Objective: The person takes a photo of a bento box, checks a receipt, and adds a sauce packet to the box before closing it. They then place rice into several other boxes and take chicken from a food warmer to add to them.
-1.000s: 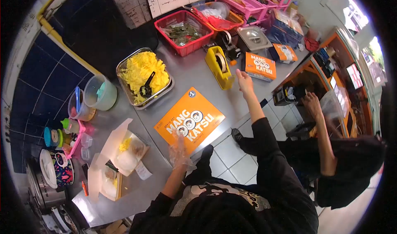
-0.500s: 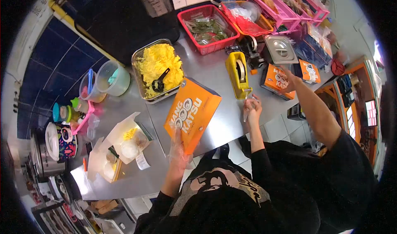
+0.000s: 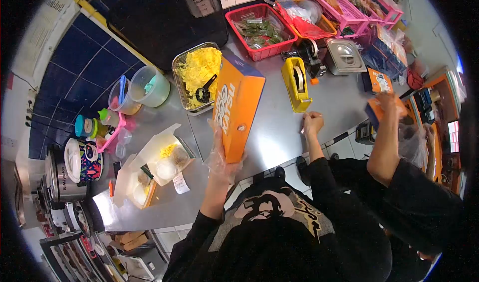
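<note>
My left hand (image 3: 219,150), in a clear plastic glove, grips an orange "Katsu" box (image 3: 242,115) from its lower left side. The box is closed and held tilted above the counter. My right hand (image 3: 313,124) is bare and closed just below the yellow tape dispenser (image 3: 298,85); a small pale bit, seemingly tape, shows at its fingertips. To the left of the box lie two open food boxes with rice and yellow shreds, the nearer box (image 3: 180,145) and the other box (image 3: 130,175), beside a paper slip (image 3: 181,184).
A tray of yellow shreds (image 3: 202,67) with a black scoop stands behind the box. Plastic tubs (image 3: 149,90) are at left, a red basket (image 3: 260,52) at the back. A co-worker's hand (image 3: 386,102) at right holds another orange box (image 3: 401,107); a lidded metal container (image 3: 345,57) stands nearby.
My right hand has come away from the tape dispenser and closed. The held box has turned to show its side more. The co-worker has lifted the other orange box off the counter toward the right.
</note>
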Tool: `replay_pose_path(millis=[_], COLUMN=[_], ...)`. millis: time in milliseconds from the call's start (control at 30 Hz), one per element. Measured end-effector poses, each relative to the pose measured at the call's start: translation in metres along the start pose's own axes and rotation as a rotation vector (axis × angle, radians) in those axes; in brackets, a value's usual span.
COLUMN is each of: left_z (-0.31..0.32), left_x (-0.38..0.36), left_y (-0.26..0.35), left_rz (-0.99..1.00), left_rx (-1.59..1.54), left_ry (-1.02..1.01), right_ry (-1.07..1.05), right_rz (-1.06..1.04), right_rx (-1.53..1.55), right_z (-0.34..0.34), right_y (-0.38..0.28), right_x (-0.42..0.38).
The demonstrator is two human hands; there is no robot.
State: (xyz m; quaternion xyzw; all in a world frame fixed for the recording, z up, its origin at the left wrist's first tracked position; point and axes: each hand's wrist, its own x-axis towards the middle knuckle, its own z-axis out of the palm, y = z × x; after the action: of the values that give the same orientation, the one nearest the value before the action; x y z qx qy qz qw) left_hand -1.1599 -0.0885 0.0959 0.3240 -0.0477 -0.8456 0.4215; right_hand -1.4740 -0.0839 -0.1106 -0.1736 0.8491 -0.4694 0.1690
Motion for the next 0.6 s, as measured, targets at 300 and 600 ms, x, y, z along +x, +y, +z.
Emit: replay_pose_path(millis=[300,600], left_z=[0.006,0.027], left_x=[0.026,0.027], left_y=[0.013,0.023], left_rz=[0.033,0.201], left_rx=[-0.036,0.212], left_ry=[-0.173,-0.291], right_ry=[-0.543,-0.608], right_rz=[-0.532,-0.853], right_rx=[0.331,0.147], right_z=[-0.093,-0.097], right_y=[-0.153,-0.256], right_x=[-0.117,-0.174])
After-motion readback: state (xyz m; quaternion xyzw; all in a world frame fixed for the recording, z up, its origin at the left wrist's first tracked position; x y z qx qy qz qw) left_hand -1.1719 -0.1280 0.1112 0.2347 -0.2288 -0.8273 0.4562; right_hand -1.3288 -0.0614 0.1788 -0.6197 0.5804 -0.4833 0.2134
